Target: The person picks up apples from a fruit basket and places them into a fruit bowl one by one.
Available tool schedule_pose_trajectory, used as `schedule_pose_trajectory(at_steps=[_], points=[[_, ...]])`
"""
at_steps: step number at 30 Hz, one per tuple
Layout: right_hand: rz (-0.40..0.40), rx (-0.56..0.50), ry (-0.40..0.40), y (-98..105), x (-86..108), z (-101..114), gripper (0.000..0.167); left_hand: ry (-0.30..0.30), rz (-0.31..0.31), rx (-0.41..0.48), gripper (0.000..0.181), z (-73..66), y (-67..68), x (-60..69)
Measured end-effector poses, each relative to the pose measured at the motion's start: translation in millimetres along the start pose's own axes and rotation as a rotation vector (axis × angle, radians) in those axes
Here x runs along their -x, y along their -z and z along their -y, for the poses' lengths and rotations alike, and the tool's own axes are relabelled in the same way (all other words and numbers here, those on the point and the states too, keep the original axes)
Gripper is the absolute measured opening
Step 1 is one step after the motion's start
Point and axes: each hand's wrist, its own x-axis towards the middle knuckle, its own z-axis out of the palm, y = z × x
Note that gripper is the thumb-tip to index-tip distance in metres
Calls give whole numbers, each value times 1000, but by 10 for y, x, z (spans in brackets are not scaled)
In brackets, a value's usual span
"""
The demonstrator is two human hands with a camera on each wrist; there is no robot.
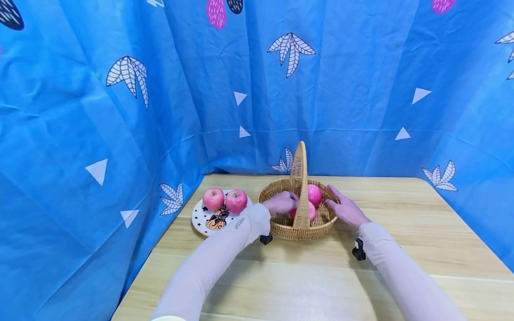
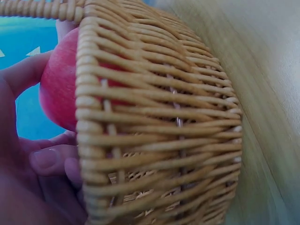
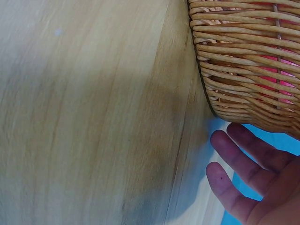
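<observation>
A wicker basket (image 1: 302, 232) with a tall handle holds two pink-red apples, one (image 1: 314, 195) toward the back and one (image 1: 311, 211) partly behind the handle. My left hand (image 1: 282, 202) reaches over the basket's left rim and grips the nearer apple; in the left wrist view its fingers curl round that apple (image 2: 60, 84) behind the woven wall (image 2: 154, 108). My right hand (image 1: 348, 210) is at the basket's right rim, fingers spread. The right wrist view shows the right hand (image 3: 255, 176) with relaxed fingers beside the basket's wall (image 3: 248, 61).
Left of the basket, a round patterned plate (image 1: 201, 223) carries two more apples, one (image 1: 213, 199) beside the other (image 1: 236, 201). A blue curtain (image 1: 345, 89) hangs behind and beside the wooden table (image 1: 305, 285).
</observation>
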Motion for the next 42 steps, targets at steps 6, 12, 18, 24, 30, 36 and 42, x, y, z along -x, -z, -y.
schedule_pose_trajectory(at_steps=[6, 12, 18, 24, 30, 36, 42], points=[[4, 8, -4, 21, 20, 11, 68, -4, -25, 11, 32, 91, 68, -58], [14, 8, -12, 22, 40, 16, 68, 12, -52, 54, 42, 114, 109, 47], [13, 9, -14, 17, 27, 2, 68, 30, -80, 102, 50, 161, 184, 87], [23, -20, -14, 17, 5, -14, 69, 32, -97, 131, 58, 201, 298, 179], [26, -15, -18, 12, 0, -28, 69, 43, -104, 161, 62, 218, 359, 267], [26, -17, -22, 1, -7, -19, 69, 38, -124, 150, 58, 270, 436, 320], [32, -28, -26, 9, -2, 2, 69, 43, -166, 111, 58, 351, 552, 371]])
